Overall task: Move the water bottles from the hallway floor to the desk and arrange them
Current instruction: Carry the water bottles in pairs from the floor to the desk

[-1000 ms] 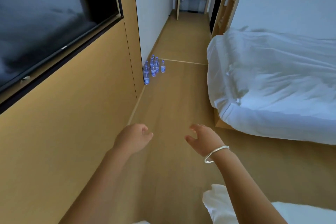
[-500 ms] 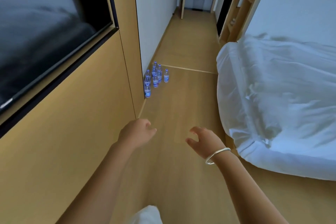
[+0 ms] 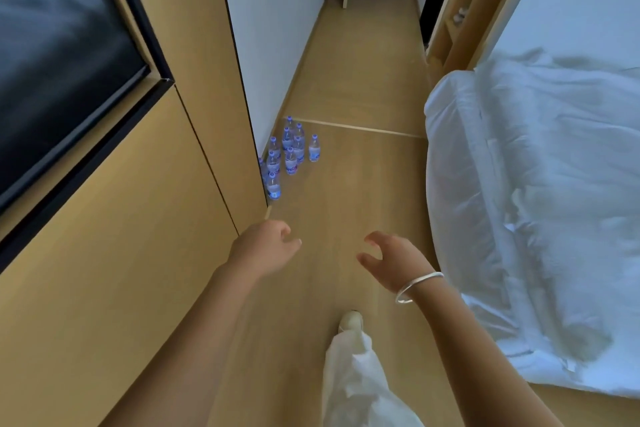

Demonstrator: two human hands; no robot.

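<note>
Head view, nearest first: a white trouser leg [image 3: 353, 378] and pale shoe [image 3: 351, 320] sit at the bottom centre, on the wooden floor [image 3: 346, 204]. Just above them both hands reach forward at mid-frame. The left hand [image 3: 265, 248] hangs with fingers loosely curled, its grip released and holding nothing. The right hand [image 3: 391, 258], with a silver bangle [image 3: 417, 286] on its wrist, is spread in a loose claw, also empty.

Farther up, in the centre left of the frame, the bottles [image 3: 289, 156] stand upright in a tight cluster on the floor, against the corner where the wooden panel [image 3: 121, 253] ends and the white wall [image 3: 273, 28] begins. They lie straight ahead of the left hand and up-left of the right hand, well apart from both. Their long axes are vertical, caps up, so a grip would likely come down and wrap round from the side. The left hand is the nearer of the two; one outlying bottle [image 3: 314, 148] on the cluster's right edge looks best placed for the right hand.

A white bed [image 3: 540, 201] fills the right side. No bench is in view.
</note>
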